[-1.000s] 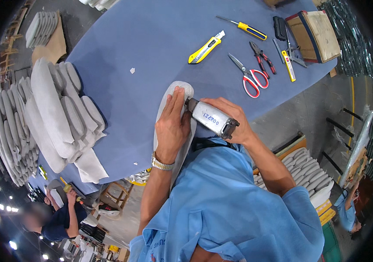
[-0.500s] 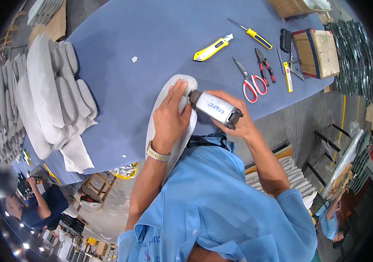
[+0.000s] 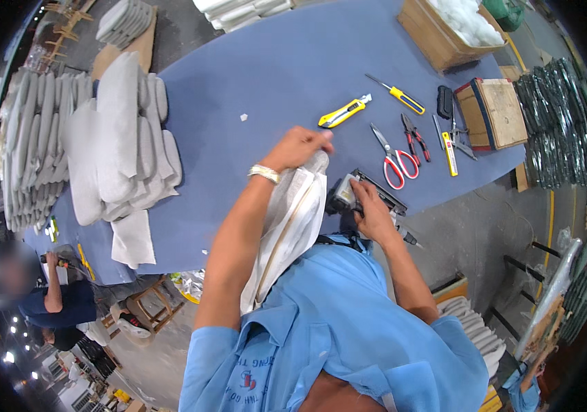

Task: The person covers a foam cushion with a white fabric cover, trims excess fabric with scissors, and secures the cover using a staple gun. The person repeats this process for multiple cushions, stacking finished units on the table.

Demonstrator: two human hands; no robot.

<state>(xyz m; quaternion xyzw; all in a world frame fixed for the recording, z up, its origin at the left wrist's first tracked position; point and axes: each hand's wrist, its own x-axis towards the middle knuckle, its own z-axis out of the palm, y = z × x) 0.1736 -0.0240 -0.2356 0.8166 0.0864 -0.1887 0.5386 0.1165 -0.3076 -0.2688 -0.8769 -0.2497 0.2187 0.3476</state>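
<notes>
A long light-grey upholstered pad (image 3: 292, 223) leans from the table against my front, its pale underside with a long brownish strip facing up. My left hand (image 3: 300, 147), wearing a metal-band watch, is at the pad's far rounded end, fingers curled round the tip and partly blurred. My right hand (image 3: 376, 214) grips a staple gun (image 3: 343, 195) near the table's edge, just right of the pad. The gun lies turned on its side, its dark magazine pointing away from me.
On the blue table (image 3: 238, 75) lie a yellow utility knife (image 3: 345, 112), screwdriver (image 3: 405, 99), red-handled scissors (image 3: 398, 165) and pliers (image 3: 415, 137). Grey pads (image 3: 118, 137) are piled left. A box of white stuffing (image 3: 437, 41) stands far right. Another person (image 3: 60, 295) works at left.
The pad has been turned so its underside shows. My left hand has moved from its surface to its far end. My right hand has lowered the staple gun rightward, away from the pad.
</notes>
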